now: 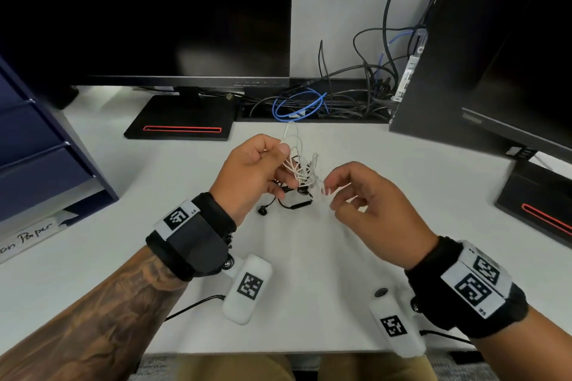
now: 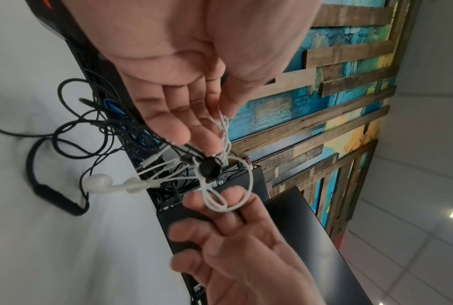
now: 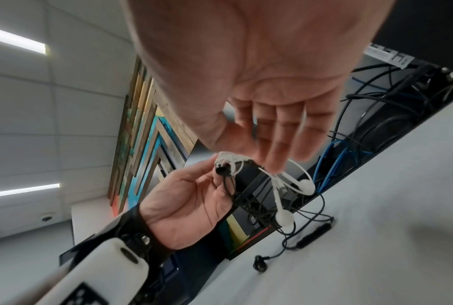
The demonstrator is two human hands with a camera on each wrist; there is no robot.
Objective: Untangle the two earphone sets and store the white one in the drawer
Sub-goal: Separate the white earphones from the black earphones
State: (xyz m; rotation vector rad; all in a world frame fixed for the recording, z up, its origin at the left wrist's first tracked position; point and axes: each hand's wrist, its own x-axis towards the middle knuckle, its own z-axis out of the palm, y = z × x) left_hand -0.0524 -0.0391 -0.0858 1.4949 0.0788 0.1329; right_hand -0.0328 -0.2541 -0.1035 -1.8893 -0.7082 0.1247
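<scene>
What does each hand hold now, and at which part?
The left hand pinches the white earphones by bunched cord loops. Whether the right hand grips the cord cannot be told.

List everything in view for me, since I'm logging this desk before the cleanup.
White earphones: one set, tangled, held above the desk.
Black earphones: one set, tangled with the white, partly on the desk.
Desk: one, white.
Monitors: two, black, back left and right.
Drawer unit: one, dark blue, left edge.
Cables: many, black and blue, behind the desk.
Left hand: pinches the white cord.
Right hand: fingers at a white strand.
</scene>
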